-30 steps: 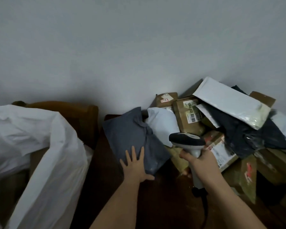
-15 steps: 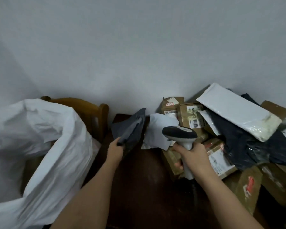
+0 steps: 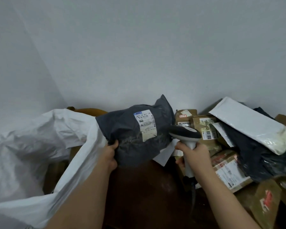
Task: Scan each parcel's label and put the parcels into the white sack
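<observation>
Parcel in grey plastic, label facing the camera, is held up over the table's far-left edge, left hand gripping its lower-left corner. Right hand is wrapped round the scanner just right of it. White sack gapes beside the table's left edge; more parcels crowd its right side.

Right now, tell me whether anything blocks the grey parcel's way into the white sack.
Nothing visible does. The left hand holds the grey parcel up right beside the white sack, whose open mouth lies just to its left with no object between.

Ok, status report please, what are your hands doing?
Left hand holds grey parcel, label up. Right hand grips scanner. Nothing blocking.
</observation>
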